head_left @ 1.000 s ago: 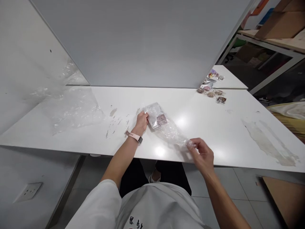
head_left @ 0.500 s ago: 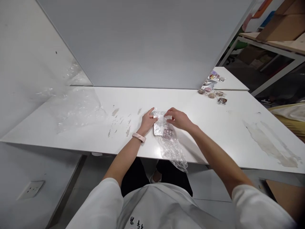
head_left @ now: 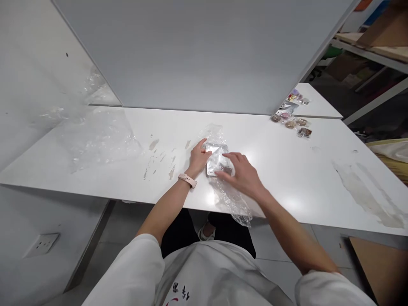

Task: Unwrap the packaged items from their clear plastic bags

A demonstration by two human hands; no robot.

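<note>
In front of me a flat, silver rectangular packet point(head_left: 214, 160) lies on the table with clear crinkled plastic wrap point(head_left: 231, 199) around it. The wrap spreads past its far side and trails over the table's front edge. My left hand point(head_left: 198, 159), with a pink band on the wrist, holds the packet's left side, thumb on top and index finger stretched out. Over the right side is my right hand point(head_left: 245, 173), thumb and fingers spread apart. A dark patch shows on the packet near the right fingers; what it is, I cannot make out.
Loose clear plastic sheeting point(head_left: 98, 140) covers the left part of the white table point(head_left: 168, 191). Several small bagged items point(head_left: 290, 123) sit at the back right, beside a grey upright panel point(head_left: 197, 55). Stains mark the tabletop, and a brown board point(head_left: 376, 267) is at lower right.
My right hand has come down and nearer, its fingers now wider apart. Clear wrap now lies spread beyond the packet's far edge. The left hand stays at the packet's left side.
</note>
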